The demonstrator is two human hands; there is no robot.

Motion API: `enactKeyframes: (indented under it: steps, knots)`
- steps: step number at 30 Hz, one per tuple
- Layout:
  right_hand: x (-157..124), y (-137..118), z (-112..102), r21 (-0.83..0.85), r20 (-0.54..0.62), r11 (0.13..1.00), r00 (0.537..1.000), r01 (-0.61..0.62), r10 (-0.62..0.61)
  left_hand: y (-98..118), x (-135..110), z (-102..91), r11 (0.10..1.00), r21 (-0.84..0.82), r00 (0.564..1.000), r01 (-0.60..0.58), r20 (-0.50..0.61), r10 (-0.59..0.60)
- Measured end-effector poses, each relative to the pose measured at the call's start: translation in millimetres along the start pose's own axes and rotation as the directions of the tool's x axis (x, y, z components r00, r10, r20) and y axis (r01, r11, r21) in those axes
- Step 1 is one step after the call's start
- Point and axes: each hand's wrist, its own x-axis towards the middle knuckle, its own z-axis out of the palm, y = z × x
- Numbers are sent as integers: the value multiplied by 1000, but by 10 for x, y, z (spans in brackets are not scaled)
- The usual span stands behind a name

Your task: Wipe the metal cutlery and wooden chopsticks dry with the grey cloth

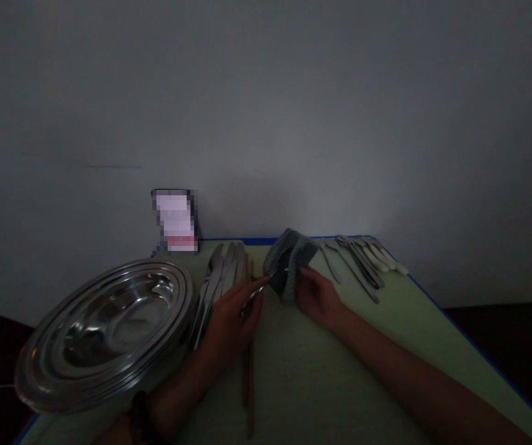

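Observation:
My left hand grips the slim metal handle of a piece of cutlery, pointing up and to the right. Its far end goes into the folds of a grey cloth, so I cannot see whether it is a spoon or a fork. On the other side of the cloth, my right hand is closed on the fabric, fingers bent around it. Both hands are raised over the middle of the pale green table. Two wooden chopsticks lie just beyond and beneath my left wrist.
Stacked shiny metal bowls or plates fill the left side. Several table knives lie between them and the chopsticks. At the back right are several metal utensils and white-handled pieces. A phone leans against the wall.

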Motion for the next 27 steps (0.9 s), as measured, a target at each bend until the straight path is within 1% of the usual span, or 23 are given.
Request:
enactKeyframes:
  steps: [3,5,6,8,10,12,14,18,22,24,27]
  knots:
    - [15,55,2,-95,-94,993,993,65,-74,-9,-31,31,994,65,995,-84,52,81]
    - [20,74,4,-135,-129,989,988,67,-85,-6,-43,46,993,65,993,-98,77,93]
    - [21,79,5,-144,-139,987,987,65,-85,-2,-44,49,995,47,993,-86,83,82]
    - [19,84,6,-149,-159,987,983,62,-86,13,-35,46,1000,-2,997,-24,77,24]
    - [16,89,6,-151,-169,986,981,67,-92,28,-19,36,996,-54,996,72,54,-69]
    - [17,93,7,-148,-166,986,982,70,-95,35,1,24,982,-92,986,164,33,-162]
    - [22,96,8,-134,-159,988,983,73,-94,31,21,11,964,-132,973,232,24,-231]
    - [39,86,-14,-116,-176,993,984,18,-39,5,54,-26,927,-198,947,318,28,-319]
    - [41,65,-63,-134,-203,990,979,-46,18,-14,65,-57,905,-211,927,369,9,-376]
    - [29,56,-67,-155,-180,986,983,-56,27,-24,63,-57,879,-228,906,418,27,-423]
    - [8,50,-41,-202,-113,979,993,-41,18,-38,70,-53,831,-266,873,488,120,-474]
